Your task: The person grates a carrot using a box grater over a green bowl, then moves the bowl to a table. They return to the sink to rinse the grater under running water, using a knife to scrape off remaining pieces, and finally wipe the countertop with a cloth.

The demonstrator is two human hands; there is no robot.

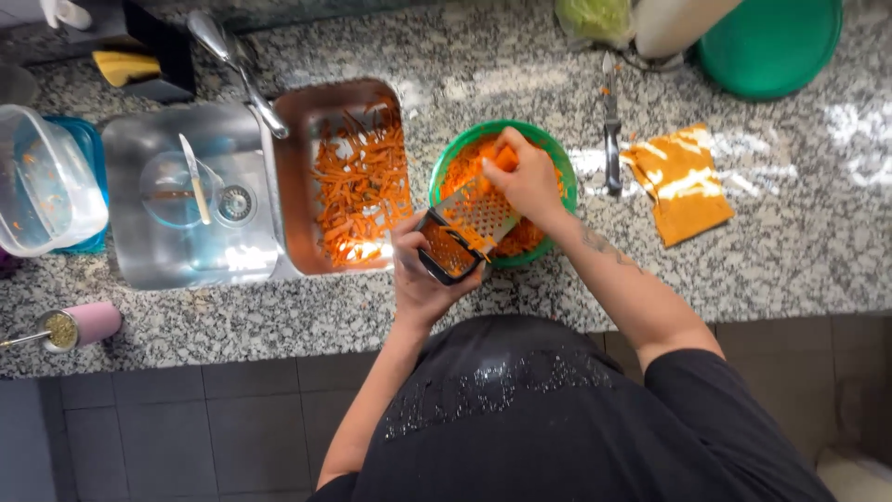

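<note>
My left hand (pixel 420 274) grips the grater (pixel 465 232) by its lower end, tilted over the green bowl (pixel 446 163). My right hand (pixel 528 181) pinches a carrot (pixel 503 158) against its face. Peels (pixel 362 181) fill the tray (pixel 293 177) beside the sink (pixel 130 251).

View: a single head-worn camera; no second view shares the scene.
Position: above the person, over their own dark-shirted torso (pixel 548 418) at the bottom edge.
Direction: almost straight down, onto a speckled granite counter (pixel 790 232) and a strip of dark tiled floor (pixel 186 437) below it.
Nearness: close, at arm's reach; both forearms run up from the bottom to mid-frame.
Centre: a green bowl (pixel 557 158) sits near the middle.
Left reach: a steel sink (pixel 149 251) and a clear plastic tub (pixel 46 186).
Right reach: an orange cloth (pixel 683 181) and a green lid (pixel 771 46) at the top corner.
</note>
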